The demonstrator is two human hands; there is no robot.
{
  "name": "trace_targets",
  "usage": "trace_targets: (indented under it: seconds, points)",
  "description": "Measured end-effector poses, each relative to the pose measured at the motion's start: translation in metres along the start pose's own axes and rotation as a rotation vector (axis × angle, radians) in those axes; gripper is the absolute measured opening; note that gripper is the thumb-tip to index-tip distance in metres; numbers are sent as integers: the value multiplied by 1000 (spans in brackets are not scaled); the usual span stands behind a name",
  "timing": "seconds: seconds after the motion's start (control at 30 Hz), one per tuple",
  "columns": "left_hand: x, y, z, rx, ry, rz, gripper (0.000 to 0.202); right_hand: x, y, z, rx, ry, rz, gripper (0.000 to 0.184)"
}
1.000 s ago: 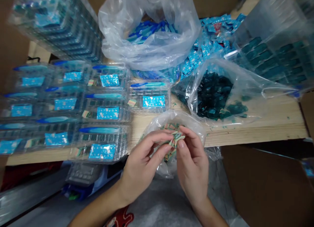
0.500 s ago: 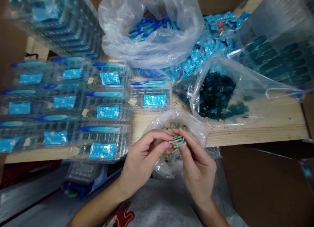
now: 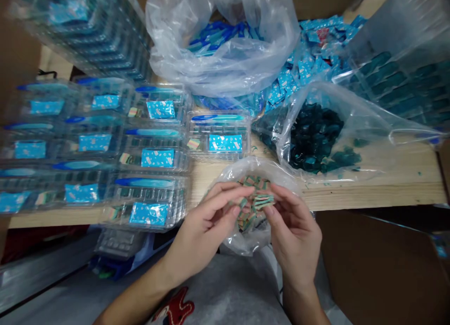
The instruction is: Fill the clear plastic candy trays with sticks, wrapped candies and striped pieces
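Note:
Over a clear plastic bag (image 3: 277,173) of small pink-and-green squares (image 3: 246,219), my two hands work close together, slightly apart. My right hand (image 3: 295,231) pinches a small fanned stack of green-and-pink squares (image 3: 263,201) between thumb and fingers. A single small square (image 3: 242,203) shows between the thumb and fingers of my left hand (image 3: 207,226). The exact material of the squares cannot be made out.
Clear blister trays (image 3: 151,194), each with a blue pen-like stick and blue sachet, fill the left; more are stacked behind (image 3: 105,34). Bags of blue sticks (image 3: 225,34) and dark green pieces (image 3: 312,137) stand behind, beside loose blue sachets (image 3: 291,77). The table's front edge (image 3: 369,205) runs at right.
My hands have moved apart. The stack, touched by both hands before, is now in my right hand, and a single square shows in my left.

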State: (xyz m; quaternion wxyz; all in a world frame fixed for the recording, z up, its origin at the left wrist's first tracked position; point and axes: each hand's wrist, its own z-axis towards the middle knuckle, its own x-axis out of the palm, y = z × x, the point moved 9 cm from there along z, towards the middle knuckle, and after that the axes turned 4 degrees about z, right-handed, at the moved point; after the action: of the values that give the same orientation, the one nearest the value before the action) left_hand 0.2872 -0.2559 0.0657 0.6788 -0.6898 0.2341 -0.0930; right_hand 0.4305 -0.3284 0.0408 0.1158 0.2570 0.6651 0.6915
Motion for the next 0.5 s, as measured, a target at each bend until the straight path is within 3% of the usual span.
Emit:
trace_targets:
  seconds: [0.17,0.27,0.5]
  points:
    - [-5,5,0,-32,-187,-172,30,11,-15,-4,179,66,263,14]
    - [-6,-3,0,17,-266,-161,26,18,-15,-5,157,74,299,14]
    - [-4,-9,-3,71,-167,-88,23,12,-10,-5,49,0,261,15]
